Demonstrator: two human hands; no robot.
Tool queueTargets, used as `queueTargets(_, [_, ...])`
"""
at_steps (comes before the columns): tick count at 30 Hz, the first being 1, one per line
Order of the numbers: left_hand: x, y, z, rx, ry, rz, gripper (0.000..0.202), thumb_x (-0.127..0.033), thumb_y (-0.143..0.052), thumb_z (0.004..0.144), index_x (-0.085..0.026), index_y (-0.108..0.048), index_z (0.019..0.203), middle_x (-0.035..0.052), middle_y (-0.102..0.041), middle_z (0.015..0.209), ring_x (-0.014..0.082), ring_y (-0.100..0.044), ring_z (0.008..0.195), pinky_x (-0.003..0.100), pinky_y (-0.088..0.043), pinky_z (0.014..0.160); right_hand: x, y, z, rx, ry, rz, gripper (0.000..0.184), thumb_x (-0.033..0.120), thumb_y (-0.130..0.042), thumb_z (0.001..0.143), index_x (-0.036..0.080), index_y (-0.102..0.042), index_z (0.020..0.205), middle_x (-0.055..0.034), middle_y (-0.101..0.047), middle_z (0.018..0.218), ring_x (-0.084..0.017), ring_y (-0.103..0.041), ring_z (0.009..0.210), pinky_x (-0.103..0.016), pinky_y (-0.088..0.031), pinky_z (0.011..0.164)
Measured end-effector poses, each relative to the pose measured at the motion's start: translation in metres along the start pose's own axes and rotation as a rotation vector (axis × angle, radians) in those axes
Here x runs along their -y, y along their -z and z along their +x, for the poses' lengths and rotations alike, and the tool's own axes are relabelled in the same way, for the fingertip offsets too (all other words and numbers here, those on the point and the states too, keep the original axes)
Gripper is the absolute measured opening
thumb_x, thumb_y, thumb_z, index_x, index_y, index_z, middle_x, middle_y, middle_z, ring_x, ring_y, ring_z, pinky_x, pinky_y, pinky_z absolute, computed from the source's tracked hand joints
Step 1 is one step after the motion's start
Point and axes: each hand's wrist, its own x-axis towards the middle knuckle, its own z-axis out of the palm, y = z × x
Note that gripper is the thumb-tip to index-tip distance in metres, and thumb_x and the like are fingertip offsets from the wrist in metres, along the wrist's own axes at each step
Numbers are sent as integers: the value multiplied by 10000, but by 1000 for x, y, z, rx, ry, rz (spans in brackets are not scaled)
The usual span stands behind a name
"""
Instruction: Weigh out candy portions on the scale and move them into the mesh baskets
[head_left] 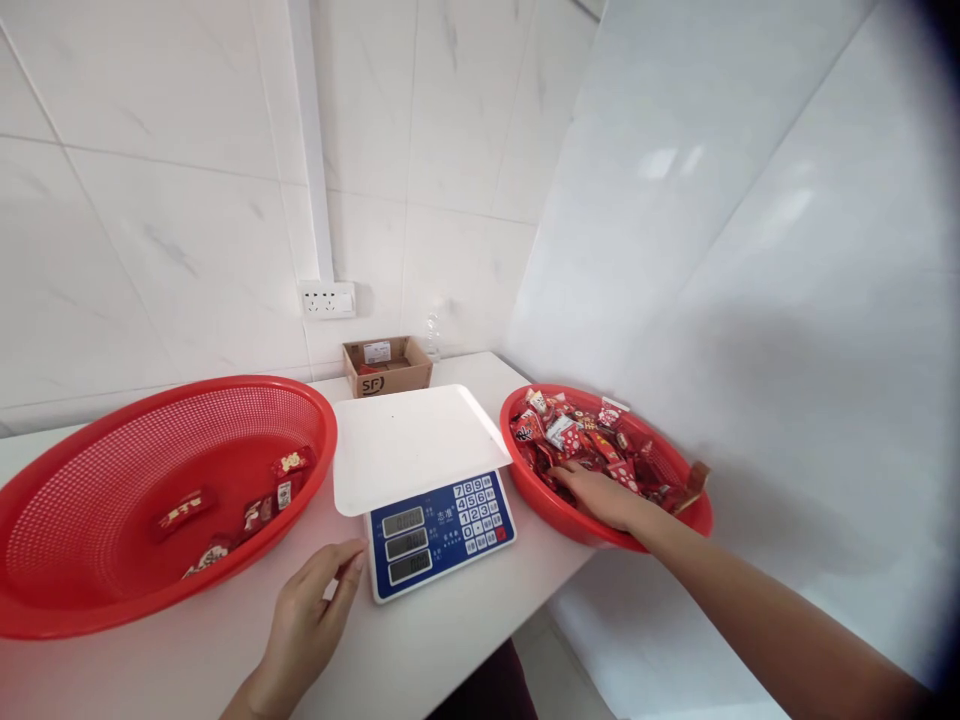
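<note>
One scale (439, 525) midway; left hand (311, 610) slack, empty; right hand (600, 495) flat on basket's (559, 515) sweets (577, 435)

Red mesh baskets: 2, left (112, 470) and right (556, 512). Electronic scale (442, 520): 1. Cardboard box (388, 368): 1. Wall socket (328, 299): 1. Wrapped sweets (182, 510), left basket: about 5; right: uncountable heap.

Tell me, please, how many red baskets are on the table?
2. The left basket sits left of the scale, holding a few wrapped sweets; the right basket sits right of it, piled with sweets, the right hand resting inside.
</note>
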Motion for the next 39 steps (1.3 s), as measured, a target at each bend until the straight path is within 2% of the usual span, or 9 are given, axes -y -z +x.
queueTargets(3, [-3,0,2,8,-5,-29,147,-268,-514,905,-192,-639,917,5,-694,730,114,-649,602,151,-502,510,4,9,1,-27,12,24,502,120,-537,679,220,-649,1157,-95,-606,1273,-277,-581,1123,-376,-424,961])
queueTargets(5, [-4,-1,4,1,-3,-43,148,-265,-514,902,-191,-642,911,6,-691,720,114,-646,594,150,-497,497,4,17,3,-64,8,55,470,100,-531,657,220,-673,1088,-74,-662,1180,-262,-594,1099,-363,-435,952])
queueTargets(10, [-3,-2,3,5,38,-76,156,-270,-513,902,-196,-649,909,4,-687,713,113,-643,591,145,-491,477,-2,49,7,-215,10,167,337,242,-473,772,251,-661,1052,-24,-680,1137,-225,-626,1029,-347,-476,907])
queueTargets(15, [1,-3,0,39,91,-90,171,-294,-516,900,-202,-657,924,12,-698,740,121,-651,614,152,-496,475,-11,74,11,-427,-67,418,326,317,-537,731,243,-651,1027,-33,-686,1120,-243,-640,989,-374,-496,876])
queueTargets(18, [1,-3,0,47,102,-93,185,-306,-510,900,-199,-661,916,19,-701,743,127,-654,616,167,-512,502,-14,75,15,-471,-106,474,399,321,-541,732,228,-624,1112,-47,-667,1176,-227,-634,1023,-348,-494,886])
queueTargets(21, [0,-2,1,51,107,-93,192,-309,-508,899,-198,-664,917,22,-704,736,131,-657,613,170,-507,491,-16,72,20,-499,-144,440,435,324,-538,744,208,-614,1157,-64,-688,1124,-225,-657,953,-347,-507,843])
queueTargets(24, [-1,-1,2,46,100,-91,185,-302,-510,899,-202,-666,910,19,-710,741,132,-666,619,174,-519,516,-19,70,24,-512,-175,389,377,312,-538,741,203,-652,1083,-63,-718,1010,-220,-671,850,-349,-514,792])
queueTargets(30, [1,-2,2,56,110,-108,173,-293,-517,900,-198,-662,911,24,-715,759,137,-674,641,168,-515,502,-23,71,28,-560,-221,239,257,288,-512,751,243,-677,943,-30,-725,961,-221,-653,902,-338,-483,822])
queueTargets(39, [5,-3,-2,81,117,-84,192,-300,-505,911,-196,-666,931,32,-702,762,138,-655,641,185,-517,535,-7,75,37,-571,-251,119,242,311,-522,761,249,-668,944,-42,-728,971,-247,-644,952,-367,-455,858])
